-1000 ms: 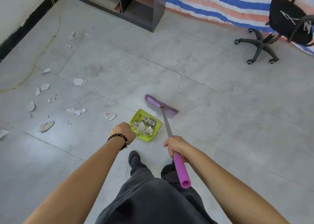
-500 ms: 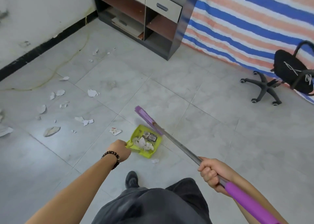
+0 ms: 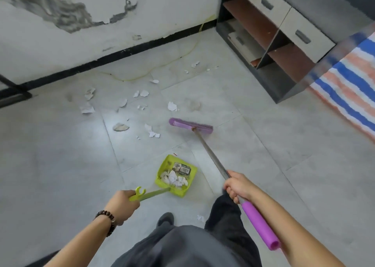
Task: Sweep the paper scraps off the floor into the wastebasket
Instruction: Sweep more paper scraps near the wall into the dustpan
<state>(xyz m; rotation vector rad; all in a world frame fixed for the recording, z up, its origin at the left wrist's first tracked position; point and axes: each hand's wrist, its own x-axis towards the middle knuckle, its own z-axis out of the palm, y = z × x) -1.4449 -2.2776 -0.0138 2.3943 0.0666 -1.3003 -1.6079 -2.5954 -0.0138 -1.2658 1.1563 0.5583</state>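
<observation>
My left hand grips the handle of a lime-green dustpan, which sits on the grey tiled floor and holds several crumpled paper scraps and a small dark packet. My right hand grips the metal shaft of a purple broom, just above its purple foam grip. The broom head rests on the floor beyond the dustpan. White paper scraps lie scattered left of the broom head and farther toward the wall. One small scrap lies between my feet. No wastebasket is in view.
A dark cabinet with pale drawers and open shelves stands at the upper right. A striped blue, orange and white sheet lies on the floor at the right. A yellow cable runs along the black skirting of the stained wall.
The view has swung left toward the wall. The broom head has moved out past the dustpan to the right of the scraps. The dustpan's handle now shows in my left hand.
</observation>
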